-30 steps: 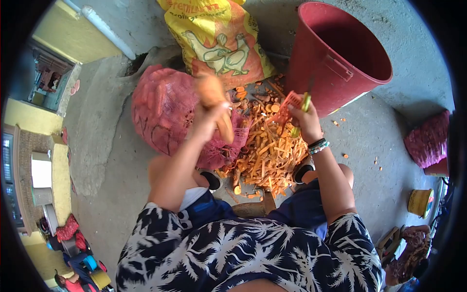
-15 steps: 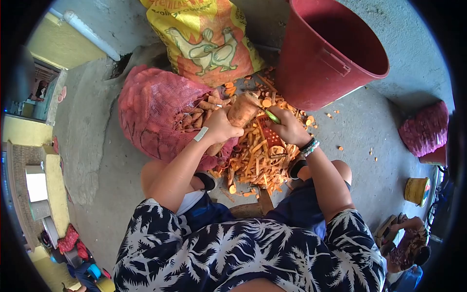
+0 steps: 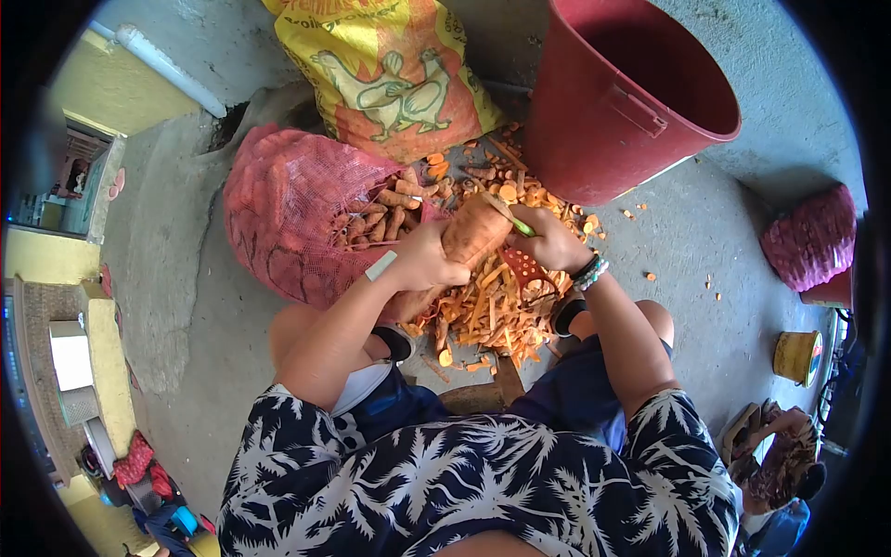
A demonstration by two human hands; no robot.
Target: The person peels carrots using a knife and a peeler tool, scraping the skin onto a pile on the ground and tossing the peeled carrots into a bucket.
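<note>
My left hand (image 3: pixel 429 258) is wrapped round a thick orange carrot (image 3: pixel 477 230), held up at a slant with its blunt end toward the upper right. The carrot's lower part passes beneath my hand. My right hand (image 3: pixel 554 240) is closed on a green-handled peeler (image 3: pixel 522 226) at the carrot's upper end; its blade is mostly hidden. Below my hands spreads a heap of orange peelings (image 3: pixel 492 311). A red basket with white dots (image 3: pixel 527 269) sits among them, partly covered by my right hand. To the left, a red mesh sack (image 3: pixel 288 218) lies open with several unpeeled carrots (image 3: pixel 379 218) showing.
A tall red bin (image 3: pixel 594 121) stands at the upper right, beside a printed yellow feed sack (image 3: pixel 390 84). Cut carrot pieces litter the concrete floor (image 3: pixel 687 269). A purple sack (image 3: pixel 817 246) and a yellow bucket (image 3: pixel 796 358) are farther right. Another person (image 3: pixel 780 455) is at lower right.
The carrot has been raised and tipped so its end sits slightly lower right and nearer me. My right hand with the peeler has come against that end.
</note>
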